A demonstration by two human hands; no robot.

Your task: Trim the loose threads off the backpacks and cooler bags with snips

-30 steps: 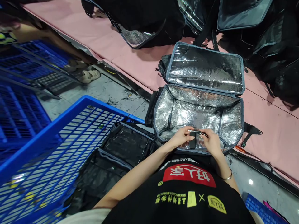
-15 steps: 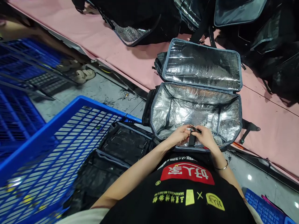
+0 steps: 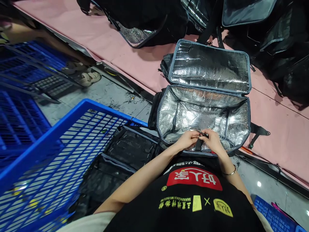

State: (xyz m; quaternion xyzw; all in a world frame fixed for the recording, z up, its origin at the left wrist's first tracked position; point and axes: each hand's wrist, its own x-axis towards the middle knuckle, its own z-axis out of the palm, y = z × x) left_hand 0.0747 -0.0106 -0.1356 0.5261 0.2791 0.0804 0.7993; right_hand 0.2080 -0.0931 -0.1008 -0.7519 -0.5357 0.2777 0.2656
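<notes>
An insulated bag (image 3: 200, 112) with a silver foil lining stands open in front of me, its foil-lined lid (image 3: 210, 67) folded back. Over the near rim, my right hand (image 3: 212, 141) is closed on small dark thread snips (image 3: 205, 134), whose tip points left. My left hand (image 3: 189, 139) pinches at the upper end of a short black strap (image 3: 198, 145) on that rim. The fingertips of both hands almost meet, and exactly what lies between the left fingers is partly hidden.
A pink-covered table (image 3: 272, 106) carries more black bags (image 3: 145, 22) at the back. On my left a blue plastic basket (image 3: 84, 103) holds black bags (image 3: 132, 148). Farther left are more blue baskets (image 3: 16, 119) and a person's shoes (image 3: 90, 78).
The snips have shifted slightly between my fingers near the strap's top. Both hands stay at the bag's near rim; the whole view has moved slightly.
</notes>
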